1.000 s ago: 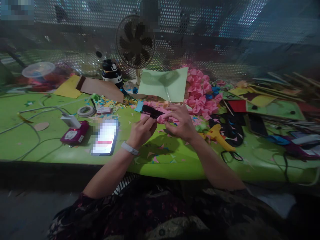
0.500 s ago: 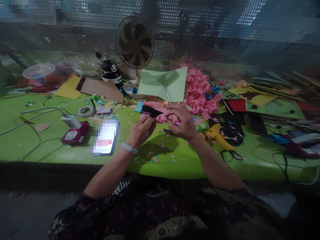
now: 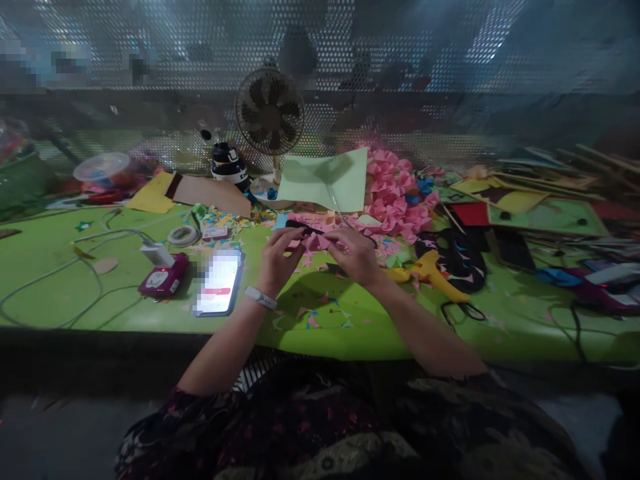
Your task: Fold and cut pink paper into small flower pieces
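My left hand (image 3: 281, 259) and my right hand (image 3: 354, 253) are close together over the middle of the table, fingers bent. Between their fingertips is a folded pink paper piece (image 3: 318, 241), pinched from both sides. Just behind the left fingers shows a long black object (image 3: 300, 225); its kind is unclear, and the fingers partly cover it. Small pink paper scraps lie around and behind the hands. A yellow glue gun (image 3: 433, 270) rests to the right of my right hand. A pile of folded pink paper pieces (image 3: 395, 187) stands behind it.
Left of my hands lie a lit phone (image 3: 219, 283), a maroon power block (image 3: 164, 277) with cables, and a tape roll (image 3: 184, 235). A fan (image 3: 270, 113), a bottle (image 3: 229, 167) and a pale green sheet (image 3: 320, 177) stand behind. Scissors (image 3: 463, 311) lie near the right front edge.
My hands have drawn together around the pink paper, and the right fingers have come down. The black object now sits behind the left fingers. The view has tilted up slightly.
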`<state>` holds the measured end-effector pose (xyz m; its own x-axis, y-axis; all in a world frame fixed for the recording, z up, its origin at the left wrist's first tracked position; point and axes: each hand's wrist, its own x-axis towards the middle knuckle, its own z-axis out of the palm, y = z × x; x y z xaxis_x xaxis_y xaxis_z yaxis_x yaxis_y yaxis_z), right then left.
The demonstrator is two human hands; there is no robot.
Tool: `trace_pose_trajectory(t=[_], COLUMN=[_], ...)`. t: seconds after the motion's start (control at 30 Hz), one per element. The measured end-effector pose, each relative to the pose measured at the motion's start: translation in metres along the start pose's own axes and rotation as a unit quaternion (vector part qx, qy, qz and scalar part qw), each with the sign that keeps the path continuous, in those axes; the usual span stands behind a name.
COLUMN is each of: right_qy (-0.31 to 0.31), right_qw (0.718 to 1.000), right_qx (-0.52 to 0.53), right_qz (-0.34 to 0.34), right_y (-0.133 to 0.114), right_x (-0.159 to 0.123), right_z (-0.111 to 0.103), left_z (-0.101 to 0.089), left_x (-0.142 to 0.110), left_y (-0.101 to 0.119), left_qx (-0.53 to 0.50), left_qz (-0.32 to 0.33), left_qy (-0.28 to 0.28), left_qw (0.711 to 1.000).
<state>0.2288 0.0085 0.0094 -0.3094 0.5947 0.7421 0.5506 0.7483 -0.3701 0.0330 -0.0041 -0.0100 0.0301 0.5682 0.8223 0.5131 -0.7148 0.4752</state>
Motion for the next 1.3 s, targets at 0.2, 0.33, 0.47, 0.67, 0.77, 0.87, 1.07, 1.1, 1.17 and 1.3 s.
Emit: trace_pose_trajectory(t=[0.2,0.33,0.47,0.67,0.77,0.87,1.07,1.1,1.17,1.3], right_qy=[0.002,0.004,0.012,0.02,0.017,0.001,-0.018,-0.017,-0.02,-0.036], right_qw=[0.998,0.999,0.939,0.824,0.816,0.816,0.836,0.839,0.843,0.848], right_qx=[-0.03,0.048,0.265,0.428,0.433,0.43,0.398,0.392,0.382,0.379], right_qz=[-0.057,0.015,0.22,0.37,0.383,0.386,0.377,0.377,0.378,0.369], right_y=[0.003,0.005,0.009,0.009,0.005,0.001,0.001,0.002,0.002,-0.001], right_x=[-0.006,-0.004,0.002,0.007,0.008,0.008,0.007,0.007,0.006,0.006], right_z=[0.009,0.012,0.017,0.02,0.019,0.02,0.019,0.018,0.018,0.017], left_z=[0.004,0.003,0.0,0.002,0.007,0.01,0.003,0.002,0.0,0.003], left_x=[-0.001,0.0,0.003,0.004,0.004,0.004,0.008,0.009,0.011,0.012], left_y=[-0.01,-0.006,0.0,-0.004,-0.007,-0.008,0.0,0.001,0.003,0.002], left_qx=[-0.046,-0.09,-0.145,-0.262,-0.292,-0.3,-0.322,-0.329,-0.342,-0.343], left_qz=[0.009,-0.021,-0.113,-0.212,-0.252,-0.292,-0.342,-0.353,-0.377,-0.406], left_qy=[-0.004,-0.008,-0.059,-0.094,-0.089,-0.086,-0.063,-0.062,-0.057,-0.04], left_qw=[0.999,0.996,0.981,0.937,0.918,0.904,0.881,0.874,0.859,0.846])
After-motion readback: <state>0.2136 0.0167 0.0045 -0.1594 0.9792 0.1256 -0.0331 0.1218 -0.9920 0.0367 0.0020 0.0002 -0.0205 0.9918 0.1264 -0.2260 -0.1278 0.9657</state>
